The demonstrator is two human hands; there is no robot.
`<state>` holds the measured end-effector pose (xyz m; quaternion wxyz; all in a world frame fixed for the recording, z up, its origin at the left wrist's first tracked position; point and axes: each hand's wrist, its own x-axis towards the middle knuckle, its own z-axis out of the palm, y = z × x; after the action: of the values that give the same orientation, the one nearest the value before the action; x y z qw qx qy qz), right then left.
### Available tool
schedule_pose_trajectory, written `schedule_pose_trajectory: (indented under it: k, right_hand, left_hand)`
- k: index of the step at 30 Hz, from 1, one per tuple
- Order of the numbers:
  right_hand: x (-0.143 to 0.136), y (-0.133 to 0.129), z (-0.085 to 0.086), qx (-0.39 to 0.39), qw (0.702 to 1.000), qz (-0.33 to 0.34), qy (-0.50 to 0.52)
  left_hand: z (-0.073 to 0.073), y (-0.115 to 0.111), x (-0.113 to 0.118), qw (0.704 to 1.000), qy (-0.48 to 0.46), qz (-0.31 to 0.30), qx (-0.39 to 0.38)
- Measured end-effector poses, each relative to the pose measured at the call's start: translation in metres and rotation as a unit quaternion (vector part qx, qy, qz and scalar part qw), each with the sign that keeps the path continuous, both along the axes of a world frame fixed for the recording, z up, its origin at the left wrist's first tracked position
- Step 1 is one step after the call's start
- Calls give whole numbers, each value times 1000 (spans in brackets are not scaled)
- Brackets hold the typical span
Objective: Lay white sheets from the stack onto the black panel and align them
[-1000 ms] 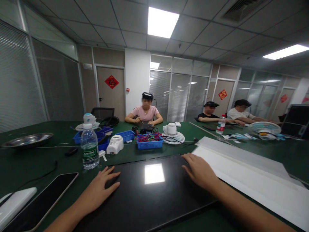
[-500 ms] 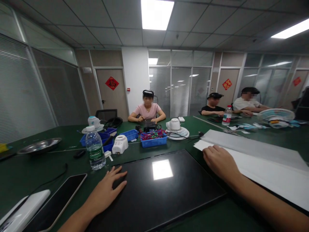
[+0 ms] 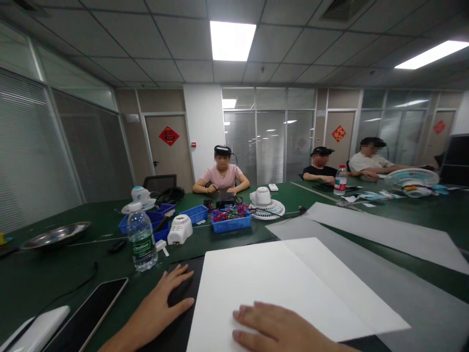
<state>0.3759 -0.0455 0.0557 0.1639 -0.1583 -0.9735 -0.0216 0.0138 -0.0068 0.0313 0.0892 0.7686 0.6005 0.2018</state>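
A large white paper sheet [image 3: 256, 274] with a crease along its right part lies over a flat black panel [image 3: 197, 270]. Only the panel's left strip and a bit of its lower right edge show. My left hand [image 3: 164, 303] rests with fingers spread on that left strip, beside the sheet's left edge. On the lower middle of the sheet lies my right hand [image 3: 278, 327], fingers stretched out and palm down. To the right, a greyish thin sheet [image 3: 351, 264] spreads partly under the white one.
A water bottle [image 3: 141, 239] stands close beyond my left hand; a phone [image 3: 90, 313] and a white device [image 3: 40, 330] lie left. Farther off are a blue bin of wires [image 3: 231, 225], a white fan part [image 3: 180, 229] and a metal plate [image 3: 54, 235]. Several people sit across the table.
My right hand has moved left and nearer, bringing the white sheet over the black panel, whose bare surface showed before. My left hand has stayed on the panel's left side.
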Motion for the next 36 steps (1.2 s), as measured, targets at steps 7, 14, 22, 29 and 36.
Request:
schedule_pose_trajectory:
  k: [7,14,22,29,36]
  right_hand:
    - [27,9,10,-28,950,-307,-46]
    - [26,3,24,-155,987,-29,-34]
    - [89,83,-19,-14,881,-472,-22]
    - [126,110,-20,-32,841,-534,-79]
    - [87,73,2,15,859,-502,-102]
  left_hand:
    - [-1,-1,2,999,-29,27,19]
    - [-1,0,3,1000,20,-11,18]
    - [-1,3,7,996,51,48,50]
    - [17,-6,13,988,47,110,93]
    - [14,-5,13,984,41,127,114]
